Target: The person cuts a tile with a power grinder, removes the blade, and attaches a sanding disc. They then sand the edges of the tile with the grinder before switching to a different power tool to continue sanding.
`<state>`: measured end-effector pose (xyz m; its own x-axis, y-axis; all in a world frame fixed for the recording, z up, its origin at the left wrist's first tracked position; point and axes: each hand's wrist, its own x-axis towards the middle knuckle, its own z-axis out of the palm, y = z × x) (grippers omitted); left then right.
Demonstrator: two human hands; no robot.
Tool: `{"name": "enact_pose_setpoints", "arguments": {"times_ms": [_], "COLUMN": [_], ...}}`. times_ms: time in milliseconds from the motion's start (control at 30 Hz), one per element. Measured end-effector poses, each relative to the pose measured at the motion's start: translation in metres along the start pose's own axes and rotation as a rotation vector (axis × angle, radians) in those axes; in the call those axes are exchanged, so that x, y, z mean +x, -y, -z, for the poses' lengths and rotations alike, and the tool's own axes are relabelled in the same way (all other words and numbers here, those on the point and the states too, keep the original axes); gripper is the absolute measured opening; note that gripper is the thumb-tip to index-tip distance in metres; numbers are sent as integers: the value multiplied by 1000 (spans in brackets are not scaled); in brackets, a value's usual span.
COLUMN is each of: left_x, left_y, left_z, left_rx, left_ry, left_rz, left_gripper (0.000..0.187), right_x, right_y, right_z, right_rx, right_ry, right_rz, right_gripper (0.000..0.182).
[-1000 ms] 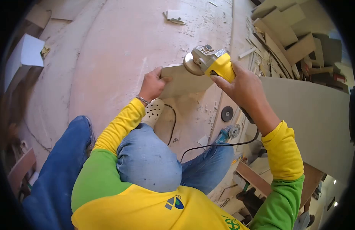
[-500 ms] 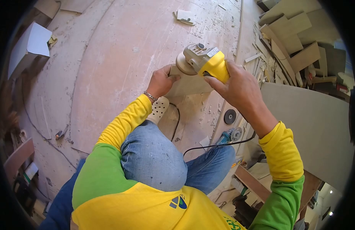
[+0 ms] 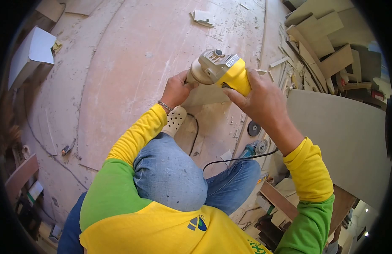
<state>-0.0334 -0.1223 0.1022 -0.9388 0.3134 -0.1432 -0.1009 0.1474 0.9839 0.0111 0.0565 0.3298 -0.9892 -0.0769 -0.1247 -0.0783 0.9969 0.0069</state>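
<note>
My right hand [image 3: 263, 93] is wrapped round the yellow body of an angle grinder [image 3: 235, 77], its grey head turned to the left. The grinder's round disc [image 3: 198, 73] is at the upper edge of a pale wooden board [image 3: 209, 95], close beside my left fingers. My left hand [image 3: 177, 89] grips that board near its left end, thumb on the near side. Much of the board's upper part is hidden behind the grinder and my hands. A black cord [image 3: 234, 161] runs below my right forearm.
On the floor right of my legs lie a loose black disc [image 3: 254, 128] and a second, teal grinder [image 3: 249, 150]. Stacked board offcuts [image 3: 320, 38] crowd the upper right. A large grey panel [image 3: 337, 135] stands at right, a white box [image 3: 35, 53] at left.
The grinder and my right hand have shifted slightly left along the board's edge. My left hand has stayed in place on the board.
</note>
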Motion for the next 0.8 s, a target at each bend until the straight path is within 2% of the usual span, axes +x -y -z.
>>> {"name": "enact_pose_setpoints", "arguments": {"times_ms": [67,333,433,500,567,733,800], "left_x": [2,0,0,-1,-2,0,1], "left_y": [5,0,2,3,1,4,6], "left_z": [0,0,-1,0,0,-1,0], "left_rx": [59,39,31,23,39,26,64], "left_ry": [6,-5,-3,1,8,-15,-18], "left_rz": [-49,-22,-43,-54,3,-56,-82], "left_gripper": [29,27,27,27,27,28,28], "right_x": [1,1,1,2,2,-8,-12], "right_y": [-3,-2,1,-1,-4,6,3], "right_z": [-6,-2,-1,-3,-3,-1,-9], "right_rx": [17,27,4,28,12,-10,5], "right_ry": [-12,-46,24,-31,-34,-5,-67], "right_rz": [15,14,13,20,11,-22,14], "right_gripper": [71,71,71,70,70,71,71]}}
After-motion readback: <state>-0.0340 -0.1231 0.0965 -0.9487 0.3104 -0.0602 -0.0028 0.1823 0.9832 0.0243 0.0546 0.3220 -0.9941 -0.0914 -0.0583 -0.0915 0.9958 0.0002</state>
